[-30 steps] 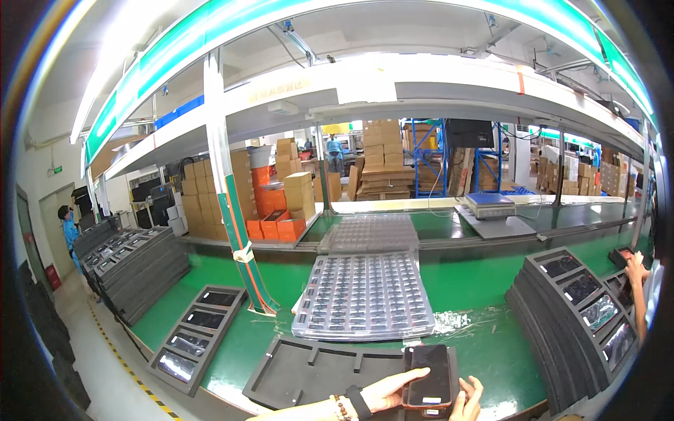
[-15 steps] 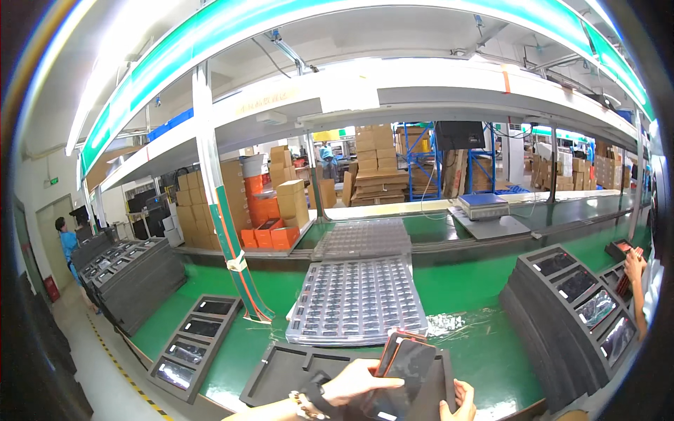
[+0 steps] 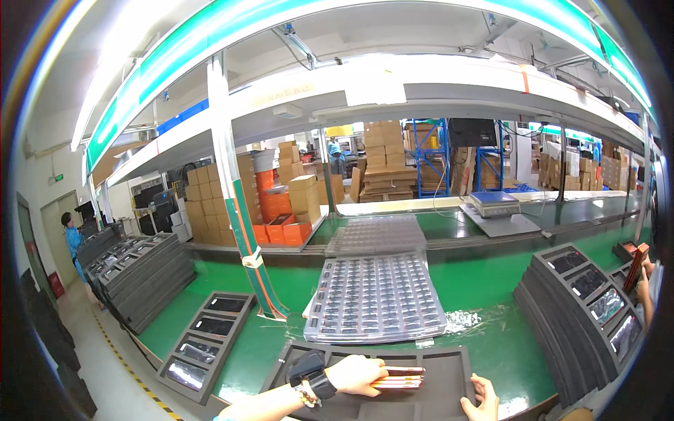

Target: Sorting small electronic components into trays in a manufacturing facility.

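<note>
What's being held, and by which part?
Left hand holds a stack of flat, orange-edged devices by its left end; the right hand holds nothing visible.

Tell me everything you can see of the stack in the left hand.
The stack is several thin, flat, phone-like slabs seen edge-on, with glossy reddish-orange edges and pale bands between. The exact count is unclear. The left hand grips its left end, hiding that part; the right end sticks out free. It is over the dark tray; whether they touch, I can't tell. The right hand is apart from it.
</note>
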The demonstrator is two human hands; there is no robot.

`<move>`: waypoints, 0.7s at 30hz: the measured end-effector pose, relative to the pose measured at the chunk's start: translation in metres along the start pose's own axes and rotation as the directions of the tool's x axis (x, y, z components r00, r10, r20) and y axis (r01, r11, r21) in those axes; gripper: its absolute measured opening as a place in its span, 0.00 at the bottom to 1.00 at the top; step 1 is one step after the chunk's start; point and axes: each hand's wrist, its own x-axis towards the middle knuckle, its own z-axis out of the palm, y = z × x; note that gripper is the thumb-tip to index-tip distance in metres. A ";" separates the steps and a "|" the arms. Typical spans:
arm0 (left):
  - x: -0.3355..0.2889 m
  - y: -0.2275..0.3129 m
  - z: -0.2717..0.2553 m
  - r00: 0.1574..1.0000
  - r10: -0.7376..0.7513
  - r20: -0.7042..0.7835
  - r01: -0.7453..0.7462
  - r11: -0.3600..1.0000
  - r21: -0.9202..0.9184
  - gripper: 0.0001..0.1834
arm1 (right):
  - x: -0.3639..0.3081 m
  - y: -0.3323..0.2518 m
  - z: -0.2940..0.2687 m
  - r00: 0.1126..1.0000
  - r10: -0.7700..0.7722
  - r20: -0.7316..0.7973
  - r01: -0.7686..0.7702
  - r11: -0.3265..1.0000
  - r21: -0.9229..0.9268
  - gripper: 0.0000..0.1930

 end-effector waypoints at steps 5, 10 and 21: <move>0.001 0.001 -0.003 0.990 0.058 -0.127 -0.063 0.997 -0.041 0.21 | 0.019 -0.012 -0.010 0.975 -0.187 0.121 0.222 0.873 -0.434 0.25; 0.002 0.001 0.005 0.957 0.056 -0.285 -0.078 0.995 -0.066 0.23 | 0.052 -0.001 -0.007 0.944 -0.259 0.204 0.327 0.670 -0.667 0.26; -0.017 0.006 -0.023 0.911 -0.038 -0.410 -0.148 0.899 -0.413 0.28 | 0.116 -0.056 0.093 0.683 -0.182 0.708 0.681 0.509 -0.526 0.41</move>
